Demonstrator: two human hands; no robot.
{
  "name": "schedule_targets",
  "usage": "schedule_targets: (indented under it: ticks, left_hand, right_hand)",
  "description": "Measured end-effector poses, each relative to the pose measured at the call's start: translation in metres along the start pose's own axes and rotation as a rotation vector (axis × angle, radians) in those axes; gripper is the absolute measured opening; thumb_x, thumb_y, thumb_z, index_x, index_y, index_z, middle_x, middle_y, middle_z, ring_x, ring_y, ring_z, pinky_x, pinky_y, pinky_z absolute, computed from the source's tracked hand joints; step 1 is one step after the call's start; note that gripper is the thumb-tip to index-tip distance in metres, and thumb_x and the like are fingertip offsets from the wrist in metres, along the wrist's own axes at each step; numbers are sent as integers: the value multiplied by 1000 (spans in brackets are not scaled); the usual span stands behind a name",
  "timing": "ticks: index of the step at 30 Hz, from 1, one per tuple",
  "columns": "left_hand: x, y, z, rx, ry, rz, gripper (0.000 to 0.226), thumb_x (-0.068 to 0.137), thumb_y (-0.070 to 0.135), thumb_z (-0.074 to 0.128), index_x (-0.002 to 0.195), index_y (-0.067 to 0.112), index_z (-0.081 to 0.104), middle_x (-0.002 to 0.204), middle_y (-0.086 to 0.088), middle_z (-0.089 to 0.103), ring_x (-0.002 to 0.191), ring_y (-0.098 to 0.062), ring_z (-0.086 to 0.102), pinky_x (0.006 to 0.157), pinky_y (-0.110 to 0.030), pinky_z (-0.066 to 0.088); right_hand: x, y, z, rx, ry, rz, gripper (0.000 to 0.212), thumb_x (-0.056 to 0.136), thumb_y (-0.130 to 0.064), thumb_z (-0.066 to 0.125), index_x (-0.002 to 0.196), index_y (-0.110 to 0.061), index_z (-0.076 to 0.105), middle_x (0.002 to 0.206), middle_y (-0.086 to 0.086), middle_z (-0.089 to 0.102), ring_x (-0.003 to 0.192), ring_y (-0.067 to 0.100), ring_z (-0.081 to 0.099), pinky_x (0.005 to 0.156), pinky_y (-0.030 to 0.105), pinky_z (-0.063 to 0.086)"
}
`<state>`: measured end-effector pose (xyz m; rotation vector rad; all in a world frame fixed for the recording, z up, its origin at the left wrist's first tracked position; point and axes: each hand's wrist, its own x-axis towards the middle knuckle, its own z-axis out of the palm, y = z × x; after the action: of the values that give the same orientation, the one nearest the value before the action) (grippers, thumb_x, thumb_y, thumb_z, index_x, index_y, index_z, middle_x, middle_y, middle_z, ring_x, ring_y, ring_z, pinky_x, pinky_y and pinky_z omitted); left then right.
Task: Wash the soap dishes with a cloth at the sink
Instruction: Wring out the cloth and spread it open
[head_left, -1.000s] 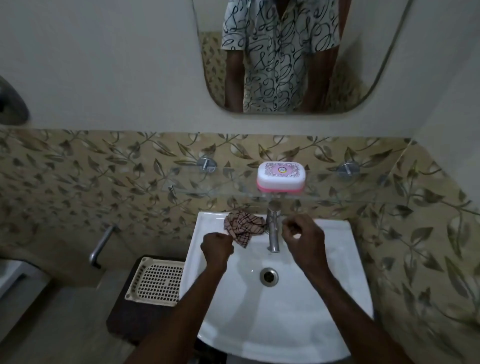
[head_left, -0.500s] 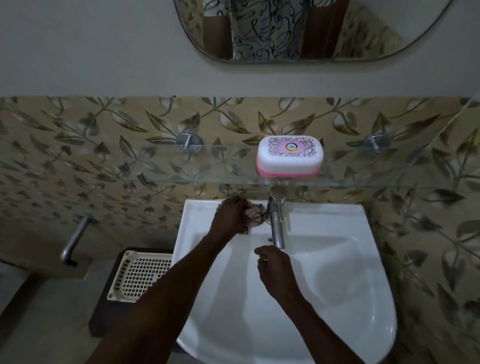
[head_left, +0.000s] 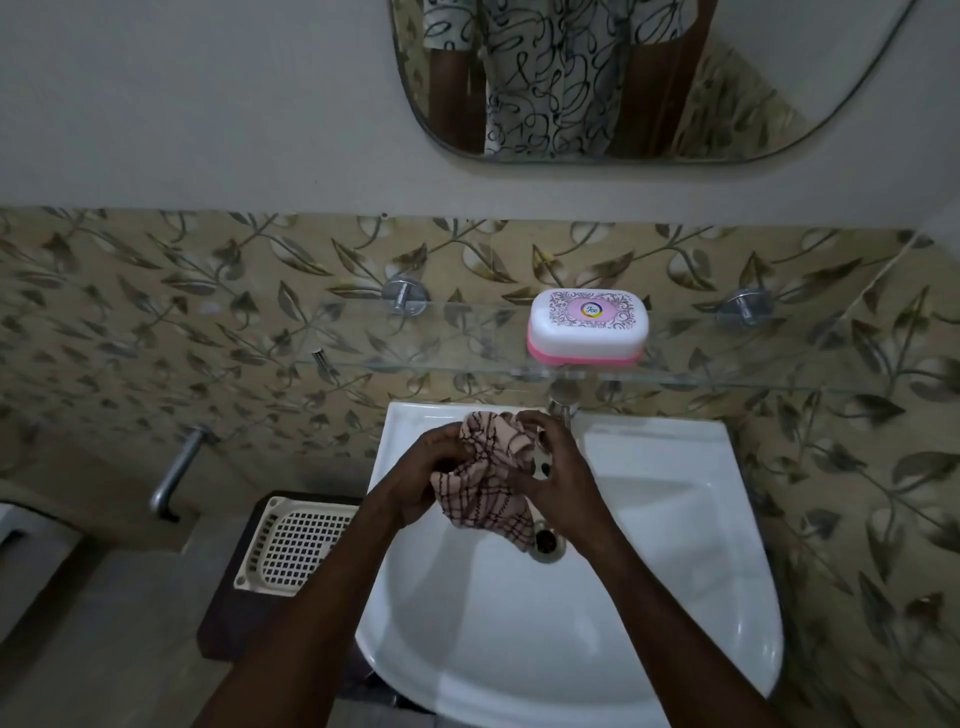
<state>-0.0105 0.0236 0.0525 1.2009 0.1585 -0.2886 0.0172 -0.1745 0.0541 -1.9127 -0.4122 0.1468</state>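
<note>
A pink checked cloth (head_left: 485, 478) is bunched between both hands above the white sink (head_left: 649, 545). My left hand (head_left: 423, 480) grips its left side and my right hand (head_left: 558, 467) grips its right side. The hands hide most of the tap (head_left: 562, 400). A closed white and pink soap dish (head_left: 588, 327) sits on the glass shelf (head_left: 363, 343) above the sink. A cream slotted soap dish tray (head_left: 291, 545) lies on a dark stand left of the sink.
The sink drain (head_left: 548, 545) shows just below the cloth. A metal pipe (head_left: 174, 475) sticks out of the tiled wall at the left. A mirror (head_left: 779, 78) hangs above and reflects a person's patterned shirt.
My left hand lifted the cloth off the sink's back rim. My right hand came up from the bowl and took hold of it too. The camera moved closer and tilted.
</note>
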Motion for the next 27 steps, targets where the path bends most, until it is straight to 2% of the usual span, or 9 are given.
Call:
schedule_targets:
  ticks: [3,6,10,12,14,18,22,24,27]
  left_hand:
    - [-9,1,7,24,45,-91,36,83,23,55,109,3,70,105,-15,72,97,-28,65,87,-39,53]
    - [-15,-4,14,378,-8,-125,50,80,36,70,124,14,64,120,-7,70,109,-25,66,97,-40,54]
    - [-26,-12,15,840,-18,-125,80,69,34,79,141,34,46,122,3,62,92,-15,69,80,-32,60]
    - [-31,-12,6,938,46,-68,60,74,20,73,132,30,59,115,4,70,89,-12,71,80,-34,61]
    - [-35,-9,-10,1040,146,7,25,79,14,69,103,19,78,93,-2,78,83,-11,73,79,-40,60]
    - [-47,0,-32,750,242,100,9,85,7,73,85,9,81,78,-9,79,80,-22,77,78,-36,62]
    - [-51,3,-29,518,382,240,14,82,8,75,68,9,73,62,4,68,60,-7,62,60,-17,49]
    - [-51,2,-23,448,391,310,26,86,17,68,71,-3,60,67,0,59,64,-9,55,60,-19,46]
    - [-49,5,-15,423,466,367,21,91,22,61,76,8,65,72,1,62,68,-10,57,62,-25,48]
  right_hand:
    - [2,-2,-5,-93,-38,-55,53,79,-23,76,127,-29,54,143,-6,42,135,8,39,103,21,38]
    - [1,-11,-3,-42,67,-18,19,87,-19,69,106,-22,69,108,-7,67,103,13,65,82,20,49]
    - [1,-19,-9,-71,185,45,15,89,-9,61,94,-13,74,94,-2,74,90,14,67,82,31,55]
    - [2,-20,-18,-79,167,86,16,89,-11,62,96,-14,76,95,0,76,92,14,68,85,30,54]
    - [2,-20,-27,-117,139,79,15,88,-12,65,96,-14,77,94,0,77,91,13,69,84,28,53]
    - [7,-17,-51,-202,111,35,12,86,-15,69,95,-13,78,89,3,77,86,14,69,76,26,49]
    - [10,-13,-62,-288,56,8,8,87,-21,68,83,-19,74,74,-1,72,74,16,65,67,29,47]
    - [11,-12,-62,-265,28,15,16,90,-24,65,74,-25,64,68,-6,64,68,14,59,63,30,44]
    - [12,-12,-61,-135,8,66,26,94,-33,59,80,-11,57,75,9,65,71,21,59,67,42,48]
